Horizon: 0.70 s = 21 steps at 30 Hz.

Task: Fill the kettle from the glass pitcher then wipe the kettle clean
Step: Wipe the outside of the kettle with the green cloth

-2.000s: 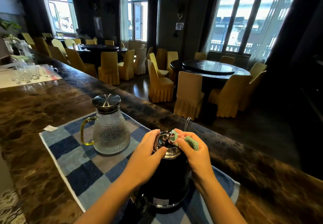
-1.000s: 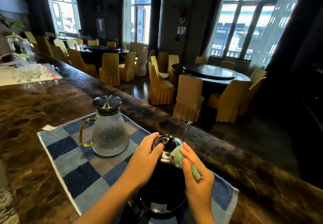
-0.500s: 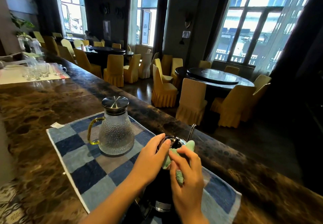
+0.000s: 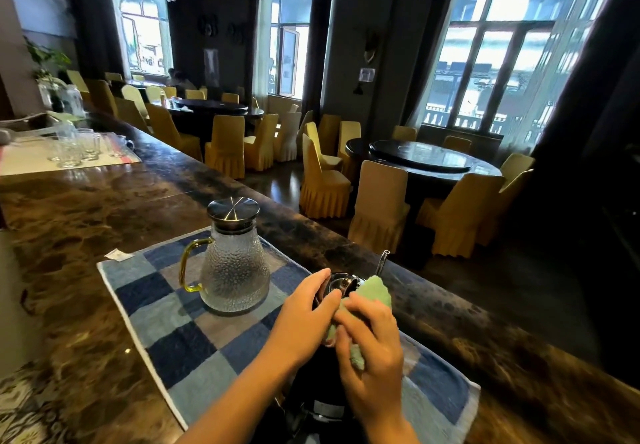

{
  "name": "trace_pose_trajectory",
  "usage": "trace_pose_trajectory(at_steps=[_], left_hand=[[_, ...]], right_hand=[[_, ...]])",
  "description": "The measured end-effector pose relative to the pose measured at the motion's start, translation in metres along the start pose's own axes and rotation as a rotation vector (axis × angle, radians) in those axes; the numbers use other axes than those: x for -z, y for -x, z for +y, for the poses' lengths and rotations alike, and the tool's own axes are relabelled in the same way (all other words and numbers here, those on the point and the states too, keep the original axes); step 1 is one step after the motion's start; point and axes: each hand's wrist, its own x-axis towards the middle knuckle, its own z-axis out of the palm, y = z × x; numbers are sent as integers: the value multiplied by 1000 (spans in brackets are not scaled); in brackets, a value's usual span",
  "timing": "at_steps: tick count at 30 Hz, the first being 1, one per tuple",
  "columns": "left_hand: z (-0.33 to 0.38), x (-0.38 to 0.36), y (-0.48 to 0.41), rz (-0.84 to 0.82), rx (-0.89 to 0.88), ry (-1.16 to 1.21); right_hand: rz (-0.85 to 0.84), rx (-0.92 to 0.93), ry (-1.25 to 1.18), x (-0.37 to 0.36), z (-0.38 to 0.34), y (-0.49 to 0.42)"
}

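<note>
Where the fingers point(image 4: 358, 312) of the right hand point(image 4: 372, 357) curl, they bunch a crumpled pale green cloth point(image 4: 375, 293) and press it against the upper side of a black electric kettle with a shiny metal lid point(image 4: 341, 283). The left hand point(image 4: 304, 319) wraps its fingers round the kettle's top from the other side, just beside the cloth. The kettle stands on the near right part of a blue-and-grey chequered mat point(image 4: 194, 343). A textured glass pitcher with a yellow handle and steel lid point(image 4: 235, 270) stands upright on the same mat to the left, apart from both hands. The mat lies on a dark brown marbled counter point(image 4: 69, 235).
</note>
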Motion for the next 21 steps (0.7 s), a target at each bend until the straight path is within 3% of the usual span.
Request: trace_pose_trajectory(at_steps=[4, 6, 9, 13, 16, 21], left_hand=[[-3, -1, -1, 2, -4, 9], [-4, -2, -3, 5, -23, -20], [-5, -2, -4, 14, -16, -28], [-5, -2, -4, 8, -34, -44], [-4, -3, -4, 10, 13, 88], [-1, -3, -1, 16, 46, 235]], right_hand=[[180, -258, -125, -5, -5, 3], [184, -341, -164, -3, -2, -4], [133, -611, -328, -1, 12, -27], [-140, -696, -423, 5, 26, -55], [-402, -705, -366, 5, 36, -78], [-804, -421, -133, 0, 17, -116]])
